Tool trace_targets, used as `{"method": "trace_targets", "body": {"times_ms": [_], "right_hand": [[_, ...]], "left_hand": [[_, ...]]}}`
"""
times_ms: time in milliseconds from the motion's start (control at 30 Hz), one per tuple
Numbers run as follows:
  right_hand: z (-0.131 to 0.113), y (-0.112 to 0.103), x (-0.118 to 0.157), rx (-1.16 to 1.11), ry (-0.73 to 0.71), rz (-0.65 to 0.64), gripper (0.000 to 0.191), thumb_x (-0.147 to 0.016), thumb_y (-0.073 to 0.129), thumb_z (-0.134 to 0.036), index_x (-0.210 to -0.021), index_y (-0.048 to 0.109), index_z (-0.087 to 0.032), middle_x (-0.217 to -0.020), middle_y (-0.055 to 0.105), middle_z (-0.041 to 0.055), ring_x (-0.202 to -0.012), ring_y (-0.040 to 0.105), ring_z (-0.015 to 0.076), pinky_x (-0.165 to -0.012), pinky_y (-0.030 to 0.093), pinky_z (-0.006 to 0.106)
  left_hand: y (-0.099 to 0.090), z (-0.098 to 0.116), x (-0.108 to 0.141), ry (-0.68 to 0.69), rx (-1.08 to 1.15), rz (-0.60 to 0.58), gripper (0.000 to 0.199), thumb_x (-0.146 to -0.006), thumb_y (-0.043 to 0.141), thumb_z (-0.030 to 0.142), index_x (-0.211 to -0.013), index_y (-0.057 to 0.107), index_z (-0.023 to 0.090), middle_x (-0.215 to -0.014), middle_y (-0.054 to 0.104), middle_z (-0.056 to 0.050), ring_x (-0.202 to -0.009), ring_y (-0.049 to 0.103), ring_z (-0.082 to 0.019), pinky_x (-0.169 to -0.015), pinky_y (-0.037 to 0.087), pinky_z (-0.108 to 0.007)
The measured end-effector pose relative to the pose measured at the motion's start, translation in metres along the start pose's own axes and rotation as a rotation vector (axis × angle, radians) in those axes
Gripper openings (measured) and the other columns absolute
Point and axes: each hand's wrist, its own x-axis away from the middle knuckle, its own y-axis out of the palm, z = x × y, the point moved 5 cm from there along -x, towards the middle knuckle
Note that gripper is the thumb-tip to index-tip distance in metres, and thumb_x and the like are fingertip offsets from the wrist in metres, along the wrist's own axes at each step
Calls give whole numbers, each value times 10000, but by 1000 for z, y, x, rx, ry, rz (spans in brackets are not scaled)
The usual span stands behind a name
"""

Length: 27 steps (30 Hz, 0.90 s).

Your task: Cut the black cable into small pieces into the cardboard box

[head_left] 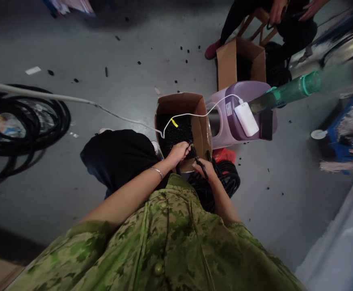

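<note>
Over the near edge of a cardboard box (202, 133), my left hand (178, 153) is closed in a pinch. What its fingers hold is too small and dark to make out. My right hand (206, 167), just to the right, is closed around a dark, scissors-like tool (197, 157), whose tip reaches toward the left fingertips. Many small black pieces (179, 133) fill the box. Against the box's right side lies a coil of black hose (232, 180), partly under my right forearm. A white cable (127, 119) with a yellow tag (174, 122) runs across above the box.
A purple stool (221, 97) carries a white power bank (246, 119) and a green bottle (297, 91). Beyond are another cardboard box (227, 64) and a seated person's hands (277, 11). A black hose coil (64, 117) lies left. Black bits dot the floor.
</note>
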Motion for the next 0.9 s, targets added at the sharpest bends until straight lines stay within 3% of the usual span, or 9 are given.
{"method": "trace_targets", "body": {"times_ms": [367, 600, 900], "right_hand": [[-11, -11, -2, 96, -7, 8, 291, -795, 625, -489, -750, 651, -202, -632, 576, -14, -614, 520, 127, -600, 400, 207], [-11, -14, 0, 84, -11, -29, 367, -798, 591, -549, -707, 613, -193, -595, 514, -19, -599, 476, 123, -567, 376, 199], [-10, -18, -1, 118, -6, -39, 297, -785, 608, -489, -726, 608, -197, -612, 537, -15, -609, 487, 130, -579, 379, 208]], "left_hand": [[2, -2, -4, 111, -219, -38, 204, -829, 403, 276, -692, 526, 188, -546, 444, 38, -459, 353, -93, -456, 270, -220], [2, -4, -8, 126, -298, -42, 224, -824, 403, 278, -673, 547, 195, -551, 464, 22, -505, 390, -120, -482, 293, -233], [3, -6, -9, 118, -332, -31, 221, -830, 421, 258, -702, 587, 187, -551, 473, 26, -503, 396, -116, -494, 294, -223]]}}
